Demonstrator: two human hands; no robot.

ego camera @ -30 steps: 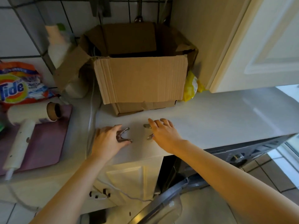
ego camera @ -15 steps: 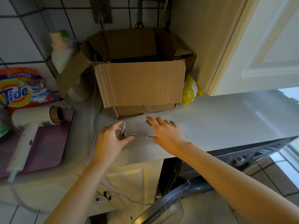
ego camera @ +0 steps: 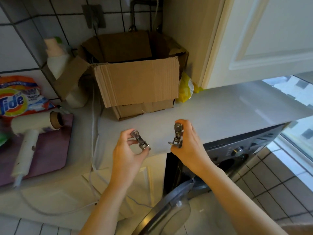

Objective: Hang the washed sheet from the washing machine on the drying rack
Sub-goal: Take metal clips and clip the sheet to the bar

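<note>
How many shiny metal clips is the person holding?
2. One metal clip is pinched in the left hand; the other metal clip is in the right hand. More could be hidden inside the cardboard box.

Both bare forearms rise from the lower edge of the frame toward its centre. The left hand (ego camera: 128, 150) sits just left of centre, thumb and fingers pinched on a small silver metal clip (ego camera: 139, 139). The right hand (ego camera: 188, 141), just right of centre, is curled around a second silver metal clip (ego camera: 177, 135) held nearly upright. The 2 hands are near each other, not touching.
</note>
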